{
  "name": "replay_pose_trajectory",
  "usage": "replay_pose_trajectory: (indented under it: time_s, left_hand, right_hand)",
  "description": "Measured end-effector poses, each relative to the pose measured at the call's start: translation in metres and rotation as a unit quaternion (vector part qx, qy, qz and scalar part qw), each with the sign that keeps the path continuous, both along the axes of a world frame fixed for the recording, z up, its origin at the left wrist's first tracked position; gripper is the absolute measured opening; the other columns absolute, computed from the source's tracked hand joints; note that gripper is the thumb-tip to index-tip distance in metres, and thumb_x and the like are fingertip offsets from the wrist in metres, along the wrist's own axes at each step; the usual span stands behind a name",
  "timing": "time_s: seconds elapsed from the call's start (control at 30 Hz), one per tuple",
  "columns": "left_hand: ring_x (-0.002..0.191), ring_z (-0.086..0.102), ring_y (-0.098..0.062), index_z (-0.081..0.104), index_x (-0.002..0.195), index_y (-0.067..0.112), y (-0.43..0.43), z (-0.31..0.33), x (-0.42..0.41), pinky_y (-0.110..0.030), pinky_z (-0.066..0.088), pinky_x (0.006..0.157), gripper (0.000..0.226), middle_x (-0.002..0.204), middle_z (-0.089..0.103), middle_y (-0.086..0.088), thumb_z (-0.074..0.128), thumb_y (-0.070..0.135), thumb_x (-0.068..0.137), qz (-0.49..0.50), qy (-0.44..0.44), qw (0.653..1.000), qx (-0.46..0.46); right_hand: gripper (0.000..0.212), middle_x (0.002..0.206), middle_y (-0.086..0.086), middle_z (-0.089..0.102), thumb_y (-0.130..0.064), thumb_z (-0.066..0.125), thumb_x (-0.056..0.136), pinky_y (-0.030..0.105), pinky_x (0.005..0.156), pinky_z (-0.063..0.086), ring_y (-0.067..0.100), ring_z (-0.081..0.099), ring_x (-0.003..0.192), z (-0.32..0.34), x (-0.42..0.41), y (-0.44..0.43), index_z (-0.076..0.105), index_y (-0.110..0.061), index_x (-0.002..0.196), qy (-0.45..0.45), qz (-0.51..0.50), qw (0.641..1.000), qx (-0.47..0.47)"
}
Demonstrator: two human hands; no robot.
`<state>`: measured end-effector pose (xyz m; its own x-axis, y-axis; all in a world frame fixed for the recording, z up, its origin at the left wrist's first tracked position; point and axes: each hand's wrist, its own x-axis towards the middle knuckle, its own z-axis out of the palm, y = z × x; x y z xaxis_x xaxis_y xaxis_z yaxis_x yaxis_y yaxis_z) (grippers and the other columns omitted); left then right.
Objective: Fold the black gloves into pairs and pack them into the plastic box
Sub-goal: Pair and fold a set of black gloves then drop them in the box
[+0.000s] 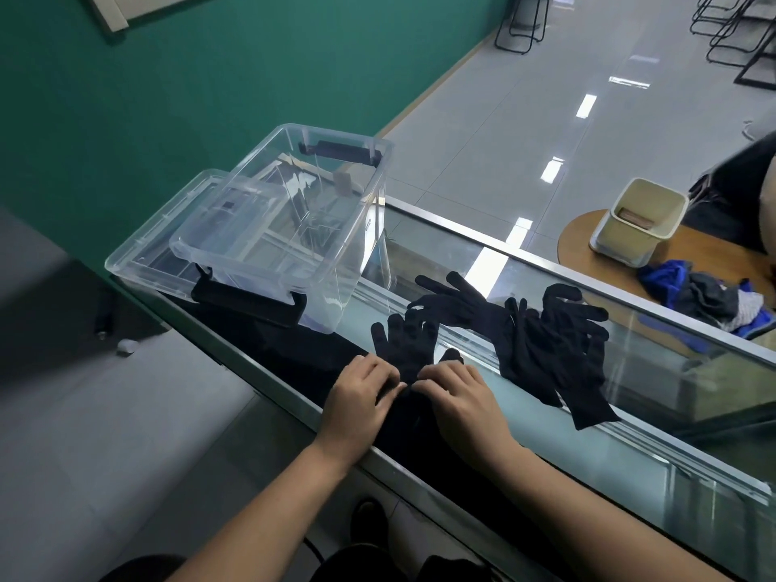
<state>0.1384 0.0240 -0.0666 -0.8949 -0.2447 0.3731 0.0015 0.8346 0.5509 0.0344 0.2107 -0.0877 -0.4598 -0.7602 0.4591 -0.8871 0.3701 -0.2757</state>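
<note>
Green wall and pale tiled floor lie behind a long glass-topped display counter [558,417] with metal edges. Toward its left end stands a clear plastic storage box [289,220] with black clip handles, empty, resting on its clear lid [138,258], which lies flat on the glass.

Near the front edge, both bare hands press down on a black knit glove [403,342] laid flat, its fingers pointing away from the person. The left hand [361,392] has its fingers bent and close together on the glove's cuff end; the right hand [457,392] does likewise just beside it, fingertips nearly meeting. Neither hand closes round anything; they rest flat on the fabric.

Just right of that glove lies a loose pile of more black gloves [546,342], overlapping, fingers splayed in several directions.

Beyond the counter stands a round wooden table [575,241] with a cream plastic bin [638,220] and a heap of blue and grey cloth [705,296].
</note>
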Motion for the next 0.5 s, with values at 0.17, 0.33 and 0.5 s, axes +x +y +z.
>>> replay_pose_trajectory:
  time_s: [0.17,0.33,0.5]
  left_hand:
    - [0.100,0.062,-0.016,0.075,0.108,0.020,-0.008,-0.007,0.005,-0.033,0.050,0.085,0.019,0.107,0.066,0.009,0.079,0.034,0.094,-0.045,-0.009,0.998,-0.049]
    - [0.114,0.058,-0.016,0.071,0.110,0.023,-0.008,-0.007,0.004,-0.034,0.048,0.089,0.030,0.119,0.061,0.010,0.077,0.035,0.083,-0.036,-0.055,0.995,-0.076]
    - [0.104,0.061,-0.013,0.070,0.108,0.024,-0.006,-0.004,0.000,-0.036,0.049,0.086,0.021,0.108,0.066,0.013,0.070,0.034,0.089,-0.015,-0.056,0.998,-0.028]
  right_hand:
    - [0.033,0.123,0.000,0.066,-0.031,0.069,0.091,0.034,0.092,0.048,0.024,0.062,0.112,0.011,0.006,0.006,0.071,-0.017,0.121,-0.052,0.024,0.998,0.041]
    - [0.033,0.121,-0.002,0.064,-0.031,0.064,0.089,0.034,0.088,0.046,0.025,0.061,0.106,0.008,0.002,-0.001,0.067,-0.020,0.120,-0.095,-0.012,0.993,0.065]
    - [0.027,0.111,-0.008,0.065,-0.029,0.062,0.093,0.037,0.090,0.045,0.021,0.060,0.102,0.014,-0.001,-0.007,0.064,-0.022,0.118,-0.158,-0.035,0.986,0.032]
